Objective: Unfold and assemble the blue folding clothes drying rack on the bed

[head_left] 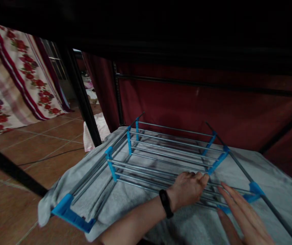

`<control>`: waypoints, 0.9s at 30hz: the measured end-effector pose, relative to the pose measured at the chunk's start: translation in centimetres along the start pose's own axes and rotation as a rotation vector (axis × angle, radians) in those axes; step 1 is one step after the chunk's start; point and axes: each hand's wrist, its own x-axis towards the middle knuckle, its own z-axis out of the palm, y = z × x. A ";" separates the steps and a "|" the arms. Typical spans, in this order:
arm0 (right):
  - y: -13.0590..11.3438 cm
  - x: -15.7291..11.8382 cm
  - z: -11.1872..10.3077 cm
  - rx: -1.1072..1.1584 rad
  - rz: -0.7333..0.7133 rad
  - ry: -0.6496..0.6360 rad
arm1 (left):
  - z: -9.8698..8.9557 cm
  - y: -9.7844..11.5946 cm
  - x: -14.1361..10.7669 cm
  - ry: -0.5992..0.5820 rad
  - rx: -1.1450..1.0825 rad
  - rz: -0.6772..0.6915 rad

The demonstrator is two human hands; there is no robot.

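A metal rack (158, 155) with thin silver bars and blue plastic joints lies on a grey blanket (66, 180). My left hand (190, 189), with a black band (165, 203) at its wrist, has its fingers curled around bars near the rack's right side. To the right, my right hand (242, 214) is beside a blue joint (254, 192), its fingers stretched out and thumb apart. A further blue end piece (73, 214) sits at the rack's lower left, near the blanket's edge.
A black frame post (81, 92) stands at the left, and a dark beam (146, 37) runs overhead. Behind the rack hangs a dark red cloth (161, 98). Further left are a floral cloth (20, 78), tiled floor (46, 143) and a striped cloth (102, 126).
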 end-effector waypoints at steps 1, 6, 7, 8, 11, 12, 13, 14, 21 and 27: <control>-1.2 1.1 1.9 -0.019 -0.023 0.020 | 0.3 -0.2 0.0 0.005 0.019 0.035; -0.8 4.5 7.4 -0.099 0.015 -0.001 | 0.8 -1.1 -0.3 0.076 0.044 0.101; 0.0 4.6 7.6 -0.099 0.024 -0.011 | 0.7 -1.2 -0.4 0.100 0.046 0.109; 0.9 4.6 7.7 -0.095 0.025 -0.022 | 0.6 -1.2 -0.5 0.122 0.055 0.115; 3.0 4.4 7.6 -0.050 -0.022 -0.102 | -0.2 -1.1 -0.6 0.172 0.117 0.107; 3.4 4.4 7.7 -0.041 -0.047 -0.132 | -0.6 -1.0 -0.6 0.189 0.142 0.091; 3.8 4.5 7.7 -0.036 -0.073 -0.155 | -1.1 -1.0 -0.7 0.206 0.160 0.072; 4.1 4.6 7.8 -0.035 -0.101 -0.169 | -1.7 -1.0 -0.9 0.222 0.170 0.051; 4.9 5.2 7.7 -0.077 -0.317 -0.128 | -8.3 -1.9 -8.6 0.371 0.154 -0.319; 5.7 4.5 8.2 -0.158 -0.377 -0.091 | -17.6 -7.1 -20.9 0.522 0.147 -0.788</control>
